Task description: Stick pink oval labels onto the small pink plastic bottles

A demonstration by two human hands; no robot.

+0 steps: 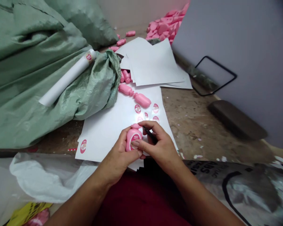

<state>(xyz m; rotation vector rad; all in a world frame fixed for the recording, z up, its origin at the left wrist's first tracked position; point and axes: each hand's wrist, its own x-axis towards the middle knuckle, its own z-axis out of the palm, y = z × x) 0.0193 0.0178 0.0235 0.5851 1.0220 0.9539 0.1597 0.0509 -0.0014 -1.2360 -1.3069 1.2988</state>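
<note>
My left hand (116, 158) is closed around a small pink plastic bottle (129, 134), which stands roughly upright over the sticker sheets. On the bottle's front is an oval "BABY" label (136, 137). The thumb of my right hand (163, 149) presses on that label. A slim black tool (150, 135) is gripped in the right fingers; its tip is hidden, so its kind is unclear. Beneath the hands lies a white sticker sheet (106, 135) with several oval stickers left on it. Beyond my hands, two pink bottles (142, 99) lie on their sides on the sheet.
Green woven sacks (49, 62) fill the left side, with a white paper roll (66, 78) on top. Blank white sheets (153, 62) and a heap of pink bottles (165, 26) are at the back. On the right are a dark brown block (237, 119) and a black wire frame (218, 66).
</note>
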